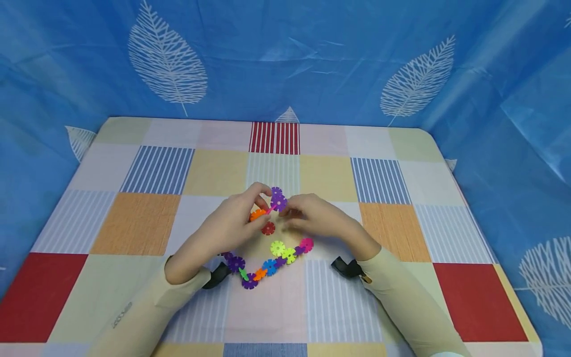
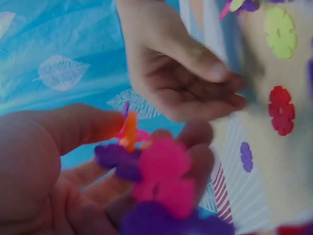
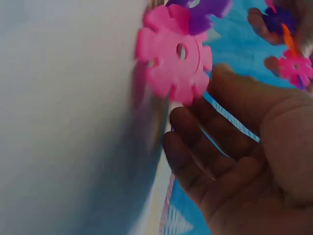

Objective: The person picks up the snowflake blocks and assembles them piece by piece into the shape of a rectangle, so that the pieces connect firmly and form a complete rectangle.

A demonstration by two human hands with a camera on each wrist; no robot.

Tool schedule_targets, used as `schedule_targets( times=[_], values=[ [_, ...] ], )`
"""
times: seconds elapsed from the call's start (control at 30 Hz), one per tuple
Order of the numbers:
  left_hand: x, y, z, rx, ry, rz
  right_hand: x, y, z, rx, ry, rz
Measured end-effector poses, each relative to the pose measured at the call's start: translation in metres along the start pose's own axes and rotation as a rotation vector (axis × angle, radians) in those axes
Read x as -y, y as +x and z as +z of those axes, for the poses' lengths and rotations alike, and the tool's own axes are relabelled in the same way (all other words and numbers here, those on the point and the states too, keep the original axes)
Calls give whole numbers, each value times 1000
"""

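Observation:
My left hand (image 1: 232, 220) pinches a linked piece of plastic flower discs between thumb and fingers. In the left wrist view an orange disc (image 2: 130, 129) stands edge-on at the thumb tip, with a purple disc (image 2: 117, 160) and a pink disc (image 2: 164, 171) beside it. Close by on the right is my right hand (image 1: 316, 215), its fingers loosely bent and holding nothing. Below the hands, a chain of coloured discs lies on the table, from a purple disc (image 1: 235, 264) through a blue disc (image 1: 269, 267) to a pink disc (image 1: 306, 244). The left wrist hides the chain's left end.
Loose on the cloth lie a red disc (image 1: 268, 228), a yellow disc (image 1: 277, 248) and a small purple disc (image 2: 246, 156). A patchwork cloth (image 1: 214, 168) covers the table. Blue leaf-print curtains (image 1: 285, 59) hang behind it and at both sides.

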State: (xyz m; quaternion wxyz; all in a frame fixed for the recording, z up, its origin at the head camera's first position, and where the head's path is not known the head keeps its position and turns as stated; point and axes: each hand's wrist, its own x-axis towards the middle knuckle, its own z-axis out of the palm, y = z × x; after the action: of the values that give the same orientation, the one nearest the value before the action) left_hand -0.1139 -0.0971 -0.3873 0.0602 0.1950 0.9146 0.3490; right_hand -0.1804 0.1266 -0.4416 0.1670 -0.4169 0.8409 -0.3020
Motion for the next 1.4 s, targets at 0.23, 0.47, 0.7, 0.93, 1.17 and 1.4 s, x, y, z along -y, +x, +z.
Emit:
schedule_targets(
  times=[0.23,0.47,0.7,0.93,1.17,1.4],
  values=[
    [-8,0,-4,180,-59,51,10,15,10,116,-177,-124],
    [-13,1,-2,250,-143,62,12,12,10,120,-317,-114],
    [-11,3,4,223,-163,81,6,3,4,97,-417,-37],
    [-7,4,8,252,-337,12,-6,-24,-8,-10,-218,28],
    [-4,3,9,274,-525,-49,-15,-46,-14,-197,93,-78],
    [-5,3,17,212,-533,-54,-16,-57,-16,-307,331,-199]
  ],
)
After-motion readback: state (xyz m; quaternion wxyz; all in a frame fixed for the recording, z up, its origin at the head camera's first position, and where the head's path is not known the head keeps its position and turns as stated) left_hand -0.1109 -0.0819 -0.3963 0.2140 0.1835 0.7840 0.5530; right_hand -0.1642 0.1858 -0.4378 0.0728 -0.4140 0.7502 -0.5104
